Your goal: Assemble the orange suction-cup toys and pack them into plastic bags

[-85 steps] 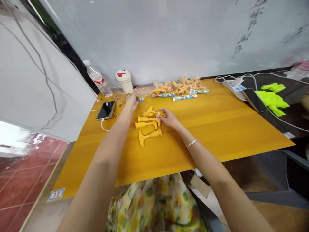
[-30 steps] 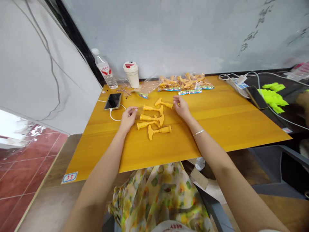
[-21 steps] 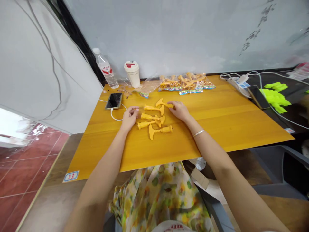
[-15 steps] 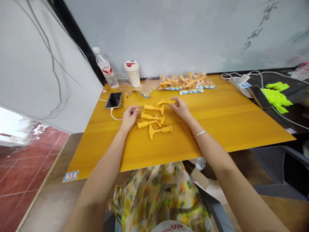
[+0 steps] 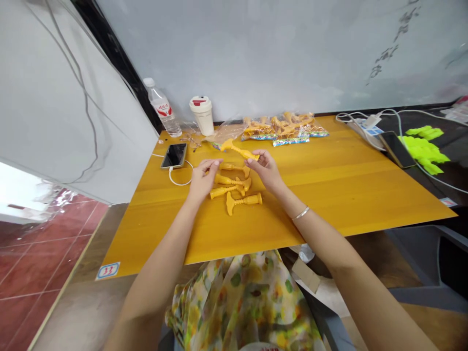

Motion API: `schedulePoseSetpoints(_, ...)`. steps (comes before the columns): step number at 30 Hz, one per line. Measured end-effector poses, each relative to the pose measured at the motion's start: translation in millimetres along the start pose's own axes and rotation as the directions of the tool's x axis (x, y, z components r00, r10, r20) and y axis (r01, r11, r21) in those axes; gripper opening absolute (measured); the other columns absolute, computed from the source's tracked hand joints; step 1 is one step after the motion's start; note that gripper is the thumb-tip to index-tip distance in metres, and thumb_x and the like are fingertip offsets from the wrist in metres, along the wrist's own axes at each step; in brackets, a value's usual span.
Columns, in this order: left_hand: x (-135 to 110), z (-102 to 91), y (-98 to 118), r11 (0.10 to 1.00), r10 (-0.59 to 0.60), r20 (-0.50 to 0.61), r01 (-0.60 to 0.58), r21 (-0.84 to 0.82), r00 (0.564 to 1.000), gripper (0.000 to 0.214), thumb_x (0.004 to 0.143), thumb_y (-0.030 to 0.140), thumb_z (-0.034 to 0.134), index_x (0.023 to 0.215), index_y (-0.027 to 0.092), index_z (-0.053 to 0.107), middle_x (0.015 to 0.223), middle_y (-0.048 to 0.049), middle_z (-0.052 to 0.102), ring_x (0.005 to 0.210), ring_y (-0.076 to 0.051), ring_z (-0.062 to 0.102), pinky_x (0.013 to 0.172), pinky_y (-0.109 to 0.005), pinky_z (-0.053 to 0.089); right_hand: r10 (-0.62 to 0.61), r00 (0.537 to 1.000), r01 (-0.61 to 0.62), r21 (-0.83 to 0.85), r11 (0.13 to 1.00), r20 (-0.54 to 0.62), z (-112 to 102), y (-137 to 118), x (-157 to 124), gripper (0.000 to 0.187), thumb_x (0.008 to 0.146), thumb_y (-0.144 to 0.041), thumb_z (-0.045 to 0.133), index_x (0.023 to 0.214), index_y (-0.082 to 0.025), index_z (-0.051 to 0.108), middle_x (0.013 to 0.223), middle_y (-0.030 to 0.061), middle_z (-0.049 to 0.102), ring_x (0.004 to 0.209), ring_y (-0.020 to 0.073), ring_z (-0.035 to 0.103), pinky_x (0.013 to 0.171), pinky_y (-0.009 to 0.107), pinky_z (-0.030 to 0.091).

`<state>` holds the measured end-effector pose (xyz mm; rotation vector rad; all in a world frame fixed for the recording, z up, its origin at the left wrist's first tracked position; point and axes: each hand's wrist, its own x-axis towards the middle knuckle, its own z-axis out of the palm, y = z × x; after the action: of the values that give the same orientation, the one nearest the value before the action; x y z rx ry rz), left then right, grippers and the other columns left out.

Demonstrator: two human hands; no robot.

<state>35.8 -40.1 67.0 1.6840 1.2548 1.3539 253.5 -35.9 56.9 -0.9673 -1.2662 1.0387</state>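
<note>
Head camera view showed two bare hands above the yellow-brown worktop (image 5: pixel 329 185), between its back edge and its front edge. The right hand (image 5: pixel 266 169), with a bracelet (image 5: pixel 301 213) on the wrist, pinched one yellow T-shaped piece (image 5: pixel 239 149) by the end of its handle, thumb and fingers closed on it. This piece was tilted above the worktop, its crossbar pointing toward the back left corner. The left hand (image 5: pixel 204 179) had its thumb and fingertips brought close together; I could not tell if something thin was between them.

Four other pieces (image 5: pixel 244 199) lay between the hands and just below them, nearer to the left edge than to the right; the farthest was partly hidden behind the left fingertips. A phone (image 5: pixel 174 155) with a white cable lay near the left edge. At the back left corner stood a bottle (image 5: pixel 164 109), then a cup (image 5: pixel 203 117) at the back edge, and farther right lay clear bags (image 5: pixel 291 127) with similar yellow pieces. A number label (image 5: pixel 108 270) was on the front left corner.
</note>
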Motion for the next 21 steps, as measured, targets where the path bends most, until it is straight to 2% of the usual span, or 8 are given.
schedulePoseSetpoints(2,0.1,12.7,12.6,0.992,-0.067,0.107,0.077,-0.095,0.992,0.035,0.09,0.05,0.062,0.088,0.017,0.073,0.101,-0.009,0.074,0.106,-0.024,0.067,0.099,-0.036,0.048,-0.043,0.998,0.045,-0.038,0.998,0.042,9.4,-2.9,-7.8,0.048,0.076,-0.061,0.072,0.102,-0.029,0.048,0.096,0.0008,0.06,0.093,0.0188,0.064,0.09,0.036,0.056)
schedulePoseSetpoints(5,3.4,34.1,22.6,0.921,-0.164,0.239,0.236,-0.31,0.957,0.036,0.089,0.052,0.064,0.092,0.017,0.067,0.094,-0.0066,0.072,0.091,-0.02,0.07,0.084,-0.033,0.054,-0.086,0.988,0.1,-0.103,0.99,0.131,17.7,-6.2,-17.9,0.046,0.079,-0.062,0.07,0.103,-0.028,0.05,0.107,0.0042,0.062,0.103,0.0205,0.062,0.092,0.035,0.055)
schedulePoseSetpoints(9,25.7,47.6,24.0,0.855,-0.244,0.217,0.315,-0.412,0.945,0.03,0.094,0.049,0.058,0.105,0.022,0.055,0.092,-0.0021,0.068,0.075,-0.015,0.067,0.067,-0.027,0.053,-0.148,0.967,0.173,-0.111,0.979,0.206,13.3,-10.6,-19.9,0.045,0.083,-0.057,0.07,0.113,-0.029,0.051,0.128,0.0069,0.06,0.12,0.0217,0.058,0.101,0.037,0.051)
schedulePoseSetpoints(12,58.8,42.3,18.1,0.947,-0.137,0.08,0.155,-0.282,0.987,0.02,0.097,0.04,0.056,0.106,0.023,0.054,0.09,-0.001,0.065,0.08,-0.015,0.066,0.075,-0.029,0.053,-0.17,0.981,0.183,-0.163,0.97,0.092,-0.6,-10.4,-10.7,0.045,0.086,-0.055,0.067,0.119,-0.029,0.05,0.133,0.0084,0.058,0.119,0.0215,0.059,0.101,0.039,0.051)
schedulePoseSetpoints(14,80.9,36.6,10.8,0.998,0.019,0.038,-0.017,-0.052,0.999,0.012,0.09,0.028,0.064,0.098,0.02,0.059,0.088,-0.0018,0.064,0.085,-0.016,0.064,0.083,-0.031,0.05,-0.168,0.986,0.167,-0.236,0.957,0.016,-11.3,-7.4,-2.7,0.041,0.088,-0.054,0.064,0.118,-0.028,0.052,0.13,0.0093,0.061,0.115,0.0214,0.061,0.099,0.038,0.052)
schedulePoseSetpoints(16,96.7,33.3,1.1,0.981,0.088,0.144,-0.111,0.16,0.986,0.011,0.079,0.017,0.071,0.087,0.019,0.063,0.087,-0.0028,0.064,0.09,-0.02,0.062,0.088,-0.032,0.047,-0.171,0.985,0.156,-0.304,0.94,-0.024,-20.0,-2.5,4.4,0.037,0.09,-0.053,0.061,0.116,-0.027,0.054,0.125,0.0095,0.064,0.111,0.0214,0.062,0.097,0.038,0.052)
schedulePoseSetpoints(18,105.0,34.2,-10.1,0.953,0.034,0.26,-0.11,0.283,0.965,0.014,0.071,0.011,0.074,0.076,0.02,0.065,0.08,-0.0026,0.063,0.087,-0.021,0.06,0.086,-0.031,0.044,-0.167,0.986,0.148,-0.348,0.926,-0.024,-25.2,3.6,9.2,0.033,0.091,-0.051,0.06,0.112,-0.026,0.057,0.118,0.0089,0.067,0.108,0.0214,0.064,0.095,0.038,0.052)
schedulePoseSetpoints(21,108.5,40.6,-27.0,0.935,-0.075,0.354,-0.058,0.35,0.932,0.019,0.062,0.007,0.078,0.068,0.022,0.067,0.068,-0.0013,0.062,0.075,-0.021,0.057,0.077,-0.029,0.041,-0.133,0.989,0.146,-0.379,0.914,0.061,-26.6,12.4,11.9,0.024,0.09,-0.045,0.062,0.103,-0.025,0.062,0.107,0.0067,0.071,0.1,0.0206,0.067,0.095,0.039,0.053)
